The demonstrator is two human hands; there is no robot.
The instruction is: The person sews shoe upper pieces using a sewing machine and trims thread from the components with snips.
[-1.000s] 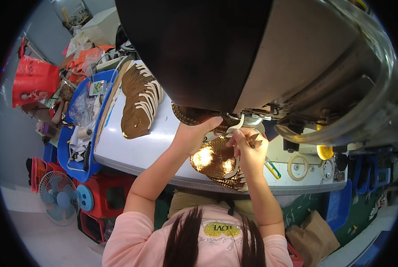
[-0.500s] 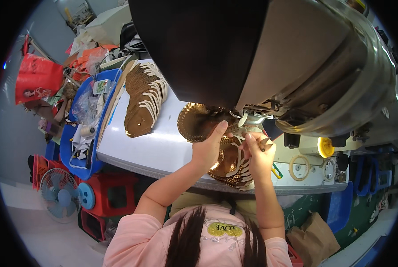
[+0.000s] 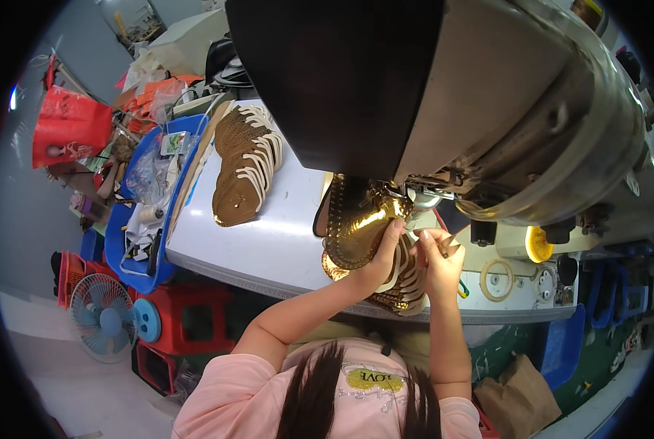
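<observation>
A shiny gold-brown shoe-upper piece with a row of small marks along its rim lies under the head of a sewing machine. My left hand is closed on its near right edge, thumb on top. Close beside it, my right hand is closed around a small, dark, pointed tool, mostly hidden by the fingers; its exact kind does not show. Under my hands, partly covered, lies a pile of similar glossy pieces with cream edges. The machine's body hides the piece's far end.
More brown pieces with cream strips overlap in a row on the white table. Blue bins with scraps stand left of it. A cream ring and yellow disc sit right; a fan stands lower left.
The gold-brown piece has been turned at the machine, and its broad part now hangs nearer me. My left hand has shifted right and nearer. The right hand still grips the pointed tool.
</observation>
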